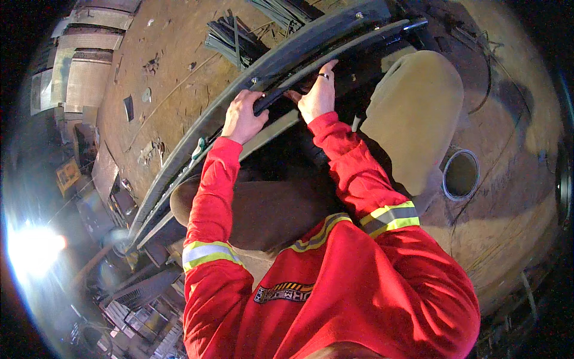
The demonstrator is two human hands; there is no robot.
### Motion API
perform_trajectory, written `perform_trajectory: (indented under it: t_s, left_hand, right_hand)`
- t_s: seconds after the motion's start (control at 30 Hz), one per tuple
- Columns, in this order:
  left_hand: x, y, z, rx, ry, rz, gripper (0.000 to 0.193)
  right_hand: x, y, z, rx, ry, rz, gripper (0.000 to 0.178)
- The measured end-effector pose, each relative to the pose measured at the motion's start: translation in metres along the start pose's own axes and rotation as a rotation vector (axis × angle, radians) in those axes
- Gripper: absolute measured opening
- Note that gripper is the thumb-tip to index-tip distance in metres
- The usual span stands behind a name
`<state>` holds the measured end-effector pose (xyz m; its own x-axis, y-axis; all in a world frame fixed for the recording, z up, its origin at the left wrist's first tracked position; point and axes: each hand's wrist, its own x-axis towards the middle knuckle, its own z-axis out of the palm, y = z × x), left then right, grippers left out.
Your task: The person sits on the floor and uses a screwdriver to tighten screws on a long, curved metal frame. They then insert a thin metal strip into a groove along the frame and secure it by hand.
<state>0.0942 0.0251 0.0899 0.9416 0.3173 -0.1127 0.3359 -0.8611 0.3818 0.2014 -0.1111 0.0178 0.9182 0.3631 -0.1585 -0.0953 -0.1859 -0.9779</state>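
Observation:
A long dark metal beam [230,99] runs diagonally before me, from lower left to upper right. Along it lies a thin black strip [365,45]. My left hand [242,116] is closed around the strip's near end, its fingers curled over the top. Farther right, my right hand [318,99], with a ring on one finger, grips the same strip. Its thumb and forefinger are spread along the near side, and its other fingers are partly hidden. A tool with a green and white handle [199,148] rests on the beam, left of my left hand.
Bundles of black strips [235,40] lie on the brown floor beyond the beam. A round open container [461,175] stands to the right of my knee [418,113]. Metal sheets [88,84] are at the far left, and a bright light [36,245] glares below them.

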Motion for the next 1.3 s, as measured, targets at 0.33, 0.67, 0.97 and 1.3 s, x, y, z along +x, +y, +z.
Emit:
perform_trajectory:
  t_s: [0.33,0.67,0.97,1.3]
  left_hand:
    - [0.007,-0.007,-0.010,0.259,-0.038,0.369,0.027]
    - [0.011,-0.003,-0.013,0.247,-0.091,0.390,0.034]
    - [0.012,0.001,-0.012,0.174,-0.010,0.402,0.028]
    - [0.011,-0.005,-0.007,0.155,0.018,0.348,0.027]
  right_hand:
    - [-0.019,-0.023,-0.009,-0.450,-0.121,-0.124,0.130]
    - [-0.017,-0.024,-0.015,-0.456,-0.070,-0.210,0.098]
    - [-0.014,-0.033,-0.018,-0.500,-0.024,-0.170,0.086]
    - [-0.008,-0.034,-0.017,-0.516,-0.039,-0.176,0.106]
